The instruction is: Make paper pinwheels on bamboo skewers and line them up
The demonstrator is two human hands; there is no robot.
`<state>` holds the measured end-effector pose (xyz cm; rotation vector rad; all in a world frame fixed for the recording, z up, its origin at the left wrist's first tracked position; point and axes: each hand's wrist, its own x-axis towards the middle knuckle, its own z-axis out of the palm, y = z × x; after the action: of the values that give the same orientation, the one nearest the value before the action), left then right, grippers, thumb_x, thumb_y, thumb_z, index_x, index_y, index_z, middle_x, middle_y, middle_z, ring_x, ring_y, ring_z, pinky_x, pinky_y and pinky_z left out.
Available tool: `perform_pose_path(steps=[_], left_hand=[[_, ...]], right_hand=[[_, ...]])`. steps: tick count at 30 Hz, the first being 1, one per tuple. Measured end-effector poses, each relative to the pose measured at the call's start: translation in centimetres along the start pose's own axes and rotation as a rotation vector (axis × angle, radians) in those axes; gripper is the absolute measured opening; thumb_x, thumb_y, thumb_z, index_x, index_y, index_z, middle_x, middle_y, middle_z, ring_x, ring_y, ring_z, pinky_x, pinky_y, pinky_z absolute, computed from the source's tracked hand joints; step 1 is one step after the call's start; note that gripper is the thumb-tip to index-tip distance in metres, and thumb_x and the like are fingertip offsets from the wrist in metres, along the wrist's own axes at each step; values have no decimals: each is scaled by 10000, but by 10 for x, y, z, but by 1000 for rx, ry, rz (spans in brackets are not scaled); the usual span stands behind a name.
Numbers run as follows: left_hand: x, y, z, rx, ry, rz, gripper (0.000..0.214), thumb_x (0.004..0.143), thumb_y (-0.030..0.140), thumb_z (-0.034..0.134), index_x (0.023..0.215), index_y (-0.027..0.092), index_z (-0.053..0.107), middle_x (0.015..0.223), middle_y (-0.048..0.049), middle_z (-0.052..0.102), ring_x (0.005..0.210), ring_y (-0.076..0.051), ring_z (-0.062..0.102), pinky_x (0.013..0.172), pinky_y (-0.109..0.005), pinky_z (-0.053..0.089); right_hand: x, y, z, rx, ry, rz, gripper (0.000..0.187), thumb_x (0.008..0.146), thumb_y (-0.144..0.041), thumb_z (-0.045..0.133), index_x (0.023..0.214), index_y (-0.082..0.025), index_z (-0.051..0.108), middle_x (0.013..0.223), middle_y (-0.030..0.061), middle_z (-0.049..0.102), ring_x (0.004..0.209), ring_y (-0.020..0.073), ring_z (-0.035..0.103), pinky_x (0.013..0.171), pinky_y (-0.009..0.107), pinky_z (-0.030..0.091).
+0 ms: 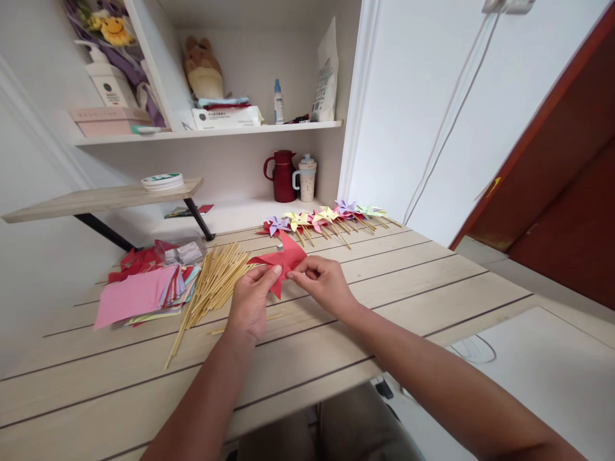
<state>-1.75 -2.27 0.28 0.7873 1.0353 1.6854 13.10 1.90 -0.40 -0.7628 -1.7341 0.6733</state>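
A red paper pinwheel (287, 251) is held up over the table, its pointed blades folded out. My left hand (253, 298) grips its lower left side, with the thumb pressed near the middle. My right hand (325, 282) pinches the paper near the centre from the right, fingers curled; whether something small sits between those fingertips cannot be made out. Left of my hands lies a spread of thin wooden sticks (216, 278). Beyond them, a stack of coloured paper squares (137, 293) has pink on top. Several pinwheels on sticks (319, 221) lie in a row behind my hands.
The slatted wooden table (398, 275) ends in front of my lap. At the back left stands a small raised shelf (106, 197) on black legs. A red jug (283, 176) and a lidded cup (306, 179) stand in the alcove. Red paper pieces (137, 261) lie beneath the raised shelf.
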Motion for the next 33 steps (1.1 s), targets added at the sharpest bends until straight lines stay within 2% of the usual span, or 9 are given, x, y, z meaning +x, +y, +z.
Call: perform_pose_path(steps=[13, 28, 33], left_hand=[[0, -3, -1, 72, 43, 40, 302, 561, 311, 951, 719, 163, 741, 744, -10, 719, 717, -119, 624, 712, -235, 485], [0, -5, 1, 161, 21, 94, 231, 628, 318, 884, 727, 165, 743, 741, -29, 725, 695, -137, 622, 688, -247, 488], [1, -6, 1, 213, 46, 124, 234, 638, 338, 845, 738, 155, 739, 736, -24, 720, 687, -137, 612, 689, -255, 484]], right_hand=[[0, -2, -3, -24, -18, -16, 267, 834, -283, 723, 604, -189, 622, 563, -29, 553, 543, 110, 432, 546, 260, 338], [0, 0, -2, -4, -31, -16, 254, 832, -283, 727, 620, -186, 628, 568, -33, 538, 550, 108, 416, 554, 264, 317], [0, 2, -1, 23, -26, -1, 227, 801, -305, 782, 646, -185, 668, 551, -50, 487, 544, 104, 387, 549, 269, 301]])
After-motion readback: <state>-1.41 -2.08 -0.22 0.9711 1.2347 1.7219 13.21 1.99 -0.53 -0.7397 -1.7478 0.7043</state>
